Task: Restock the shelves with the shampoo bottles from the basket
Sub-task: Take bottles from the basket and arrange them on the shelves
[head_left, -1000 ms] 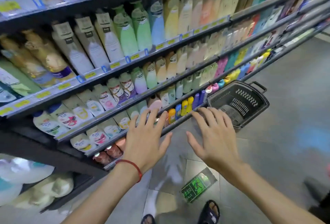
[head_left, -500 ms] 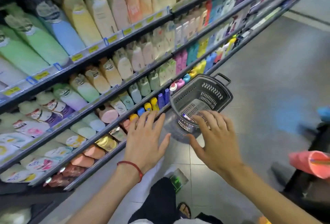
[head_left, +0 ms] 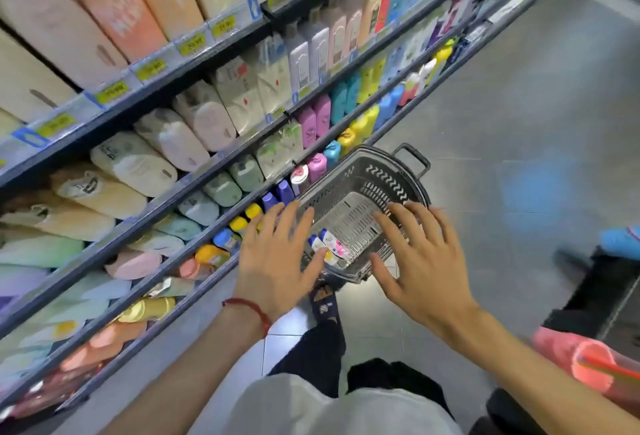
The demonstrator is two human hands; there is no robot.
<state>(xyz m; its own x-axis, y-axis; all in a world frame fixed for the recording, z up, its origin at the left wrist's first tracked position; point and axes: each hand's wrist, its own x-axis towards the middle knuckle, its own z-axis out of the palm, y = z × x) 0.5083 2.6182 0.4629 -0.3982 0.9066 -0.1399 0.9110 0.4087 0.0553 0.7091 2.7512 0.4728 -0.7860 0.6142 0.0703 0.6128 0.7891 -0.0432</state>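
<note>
Both hands — left hand (head_left: 277, 261), right hand (head_left: 420, 261) — are held with fingers spread, grasping nothing, above the grey basket (head_left: 384, 176); two shampoo bottles (head_left: 327, 244) are seen inside.

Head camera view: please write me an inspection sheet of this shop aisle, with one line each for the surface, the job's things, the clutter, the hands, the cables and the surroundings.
Surface: grey tiled floor; the basket stands on it, close to the lowest shelf.
Job's things: grey plastic basket; two white shampoo bottles with blue caps lie in its near corner. The shelves are full of bottles.
Clutter: blurred pink object at the lower right and blue object at the right edge.
Hands: left hand and right hand are open with fingers spread over the basket, holding nothing.
Cables: nothing seen.
Surroundings: the person's dark sandal is just before the basket.
</note>
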